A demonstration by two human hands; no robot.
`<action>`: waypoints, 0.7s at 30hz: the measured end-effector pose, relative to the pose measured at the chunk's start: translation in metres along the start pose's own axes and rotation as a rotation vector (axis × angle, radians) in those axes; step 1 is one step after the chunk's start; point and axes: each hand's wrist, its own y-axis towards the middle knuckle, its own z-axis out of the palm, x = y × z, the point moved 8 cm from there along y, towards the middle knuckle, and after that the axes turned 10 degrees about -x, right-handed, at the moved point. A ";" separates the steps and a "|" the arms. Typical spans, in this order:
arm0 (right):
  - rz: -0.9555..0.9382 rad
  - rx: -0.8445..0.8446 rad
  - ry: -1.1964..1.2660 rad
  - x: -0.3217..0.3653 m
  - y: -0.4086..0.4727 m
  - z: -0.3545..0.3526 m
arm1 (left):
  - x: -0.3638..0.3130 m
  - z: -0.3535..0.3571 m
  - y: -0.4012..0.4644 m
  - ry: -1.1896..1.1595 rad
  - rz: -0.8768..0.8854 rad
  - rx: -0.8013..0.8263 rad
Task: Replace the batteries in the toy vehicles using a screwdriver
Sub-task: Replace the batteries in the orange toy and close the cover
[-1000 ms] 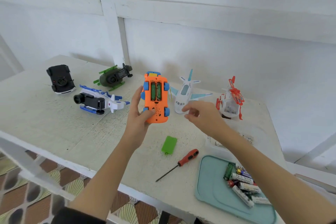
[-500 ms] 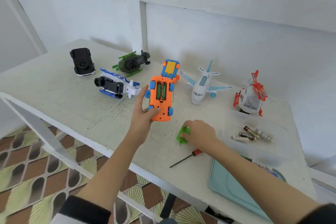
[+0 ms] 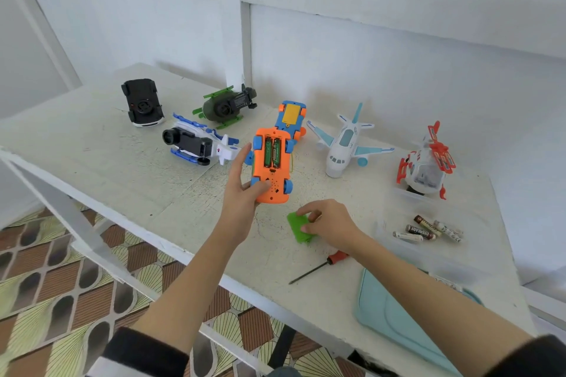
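- A white worktop (image 3: 92, 162) carries the toys; at its far left a black car (image 3: 141, 105) lies underside up.
- Just right of it lie a white and blue helicopter (image 3: 196, 144) on its side and, behind that, a dark green helicopter (image 3: 226, 105), also tipped over.
- The left arm reaches forward from the lower left, forearm bare, dark cuff at the frame's edge.
- The left hand (image 3: 242, 193) holds an orange car (image 3: 272, 165) above the worktop, underside toward the camera; the thumb presses the lower underside and the fingers wrap along its left edge, so this grip is grasping the car.
- The car's battery bay is uncovered, and two green batteries (image 3: 272, 152) sit in it side by side.
- Behind the orange car a blue car (image 3: 291, 119) with a yellow cover lies underside up.
- The right hand (image 3: 329, 223) rests low on the worktop, knuckles up, fingers and thumb pinching a green cover (image 3: 298, 228); this grip is grasping the cover.
- A screwdriver (image 3: 318, 268) with a red handle lies near the front edge, partly under the right forearm.
- A white airplane (image 3: 344, 144) stands upright behind the right hand.
- A teal tray (image 3: 392, 315) lies at the front right.
- A clear box (image 3: 435, 263) holds loose batteries (image 3: 427, 229).
- A red and white helicopter (image 3: 427, 162) stands farthest right.
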 end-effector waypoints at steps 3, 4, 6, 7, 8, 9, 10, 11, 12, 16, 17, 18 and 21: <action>0.009 0.027 0.056 -0.005 0.001 0.000 | 0.003 0.001 0.002 -0.008 -0.001 0.006; 0.017 0.036 0.085 -0.007 0.001 -0.001 | 0.004 0.001 0.002 -0.012 -0.005 0.003; 0.044 0.044 0.148 -0.009 -0.001 -0.004 | 0.005 0.002 0.004 -0.015 -0.007 0.003; 0.057 0.040 0.181 -0.009 -0.003 -0.008 | 0.005 0.003 0.004 -0.018 -0.006 0.002; 0.067 0.031 0.220 -0.009 -0.003 -0.013 | 0.005 0.004 0.005 -0.023 -0.007 -0.003; 0.076 0.017 0.264 -0.008 -0.004 -0.021 | 0.006 0.004 0.007 -0.033 -0.011 -0.011; 0.084 -0.004 0.309 -0.006 -0.004 -0.030 | 0.006 0.004 0.007 -0.045 -0.013 -0.014; 0.091 -0.031 0.358 -0.004 -0.005 -0.041 | 0.006 0.006 0.008 -0.052 -0.010 -0.011; 0.094 -0.059 0.416 -0.001 -0.004 -0.053 | 0.006 0.009 0.008 -0.051 -0.002 -0.003; 0.070 -0.136 0.664 0.021 -0.003 -0.094 | 0.005 0.029 0.004 -0.044 0.008 0.062; 0.063 -0.155 0.711 0.026 -0.003 -0.101 | 0.006 0.035 0.002 -0.044 0.001 0.078; 0.056 -0.173 0.755 0.031 -0.002 -0.106 | 0.007 0.041 0.001 -0.046 -0.007 0.093; 0.038 -0.215 0.831 0.039 0.000 -0.116 | 0.006 0.059 -0.004 -0.059 -0.021 0.125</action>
